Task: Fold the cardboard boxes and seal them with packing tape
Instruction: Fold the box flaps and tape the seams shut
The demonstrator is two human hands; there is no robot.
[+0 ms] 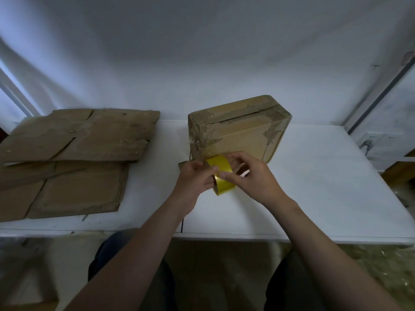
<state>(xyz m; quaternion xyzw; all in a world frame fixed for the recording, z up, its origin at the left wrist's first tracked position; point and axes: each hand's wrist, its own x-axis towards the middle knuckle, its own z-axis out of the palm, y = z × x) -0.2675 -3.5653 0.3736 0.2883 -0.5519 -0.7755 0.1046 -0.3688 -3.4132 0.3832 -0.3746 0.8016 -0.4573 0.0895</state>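
A worn, folded cardboard box (240,129) stands on the white table (314,187), right of centre, its top flaps closed with a slit between them. Just in front of the box I hold a yellow roll of packing tape (221,176) with both hands. My left hand (195,178) grips the roll's left side, thumb on top. My right hand (253,176) pinches the roll's outer surface with thumb and fingers. A stack of flattened cardboard boxes (71,158) lies on the table's left part.
A white cloth backdrop hangs behind the table. A thin dark cord (183,223) runs down the table near its front edge. At the far right a wall socket (372,140) and a wooden edge show. My knees are below the table's front edge.
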